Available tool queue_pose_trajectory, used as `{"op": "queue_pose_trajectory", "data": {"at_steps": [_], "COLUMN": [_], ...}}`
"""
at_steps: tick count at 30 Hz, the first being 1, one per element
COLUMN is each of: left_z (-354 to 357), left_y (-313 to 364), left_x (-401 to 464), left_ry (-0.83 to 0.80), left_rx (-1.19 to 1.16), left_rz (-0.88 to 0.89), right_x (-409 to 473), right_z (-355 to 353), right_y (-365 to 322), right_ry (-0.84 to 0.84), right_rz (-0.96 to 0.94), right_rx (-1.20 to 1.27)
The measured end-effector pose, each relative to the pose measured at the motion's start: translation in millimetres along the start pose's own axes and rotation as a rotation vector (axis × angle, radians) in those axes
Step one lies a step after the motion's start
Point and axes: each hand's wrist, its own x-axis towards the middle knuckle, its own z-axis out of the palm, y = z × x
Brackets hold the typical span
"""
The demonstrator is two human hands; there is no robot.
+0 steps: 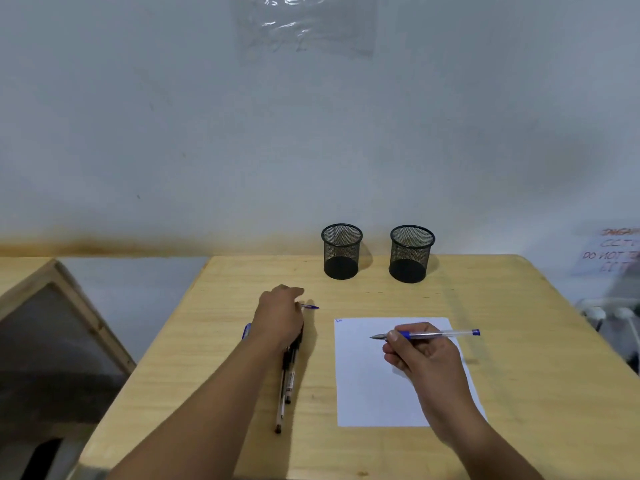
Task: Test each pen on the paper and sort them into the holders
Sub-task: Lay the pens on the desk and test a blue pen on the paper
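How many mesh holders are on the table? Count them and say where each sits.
2. One holder stands at the table's far edge, nearer the middle; the other holder stands to its right, apart from it. Both look empty.

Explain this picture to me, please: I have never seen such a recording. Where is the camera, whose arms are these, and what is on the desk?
There is no machine here. A person wears a wide-angle camera on the head, so this one view looks forward and down at that person's own bare arms. The right hand holds a clear pen with a blue cap, its tip over the white paper, which has a small blue mark in its top left corner. The left hand rests on a bunch of pens lying on the wooden table; how its fingers lie on them is hidden. At the far edge stand two black mesh holders, a left holder and a right holder; both look empty. The pens will be sorted into these.
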Motion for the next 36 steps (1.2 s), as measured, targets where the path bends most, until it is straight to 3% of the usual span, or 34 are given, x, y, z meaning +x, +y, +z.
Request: {"op": "queue_pose_trajectory", "data": {"at_steps": [7,16,19,26,36], "left_z": [4,2,-6,-19,-19], "left_y": [-2,-3,10,39,50], "left_x": [19,11,-5,-66,-105], "left_ry": [-0.099,0.052,0.114,0.049,0.108], "left_rx": [0.053,-0.088,-0.216,-0.435,-0.483], "left_rz": [-0.019,-0.037,0.047,0.206,0.322], "right_x": [0,1,5,8,-2], "right_z": [-15,-19,-16,-2,6], "right_y": [-6,-7,-16,-37,-34], "right_ry": [0.013,0.042,0.055,-0.022,-0.147], "right_rz": [0.006,0.006,-0.032,-0.127,-0.139], "right_rx": [-0.016,0.021,0.007,-0.036,-0.221]}}
